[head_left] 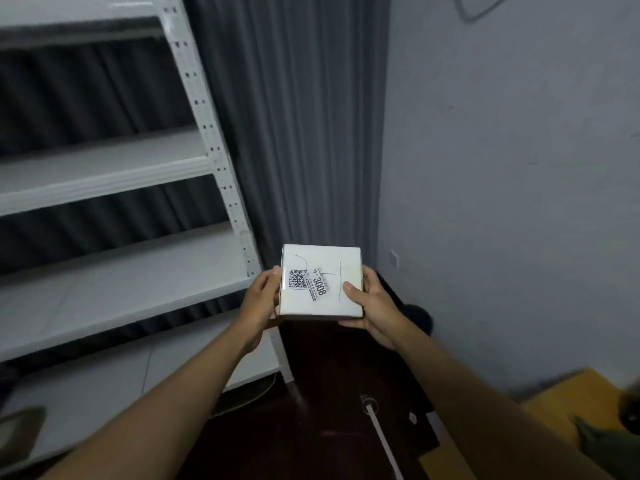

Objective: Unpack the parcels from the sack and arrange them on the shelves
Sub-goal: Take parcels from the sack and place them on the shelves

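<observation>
You have the parcel (320, 284), a small white box, held up in the air in front of you, clear of the rack and above the dark floor (332, 427). Its top face is toward you, with a sticker (310, 284) carrying a QR code and the number 3008, plus a few pen lines drawn across the card.

Your left hand (259, 299) grips the box's left edge, fingers curled under and thumb up against the side near the top. Your right hand (369, 306) grips the right edge, thumb lying on the top face and fingers wrapped beneath. Both forearms reach out from the bottom of the view.

The white shelves (114, 282) stand to your left, just beside the box, with a perforated upright (221, 161) at their near corner; the boards in view are bare where you can see them. Behind the box hangs a dark grey curtain (294, 116), and a pale wall (502, 168) runs along your right. Low on the right lies a yellow-brown carton (568, 400), partly cut off by the frame edge. A white strap (382, 441) lies on the floor below your right arm.
</observation>
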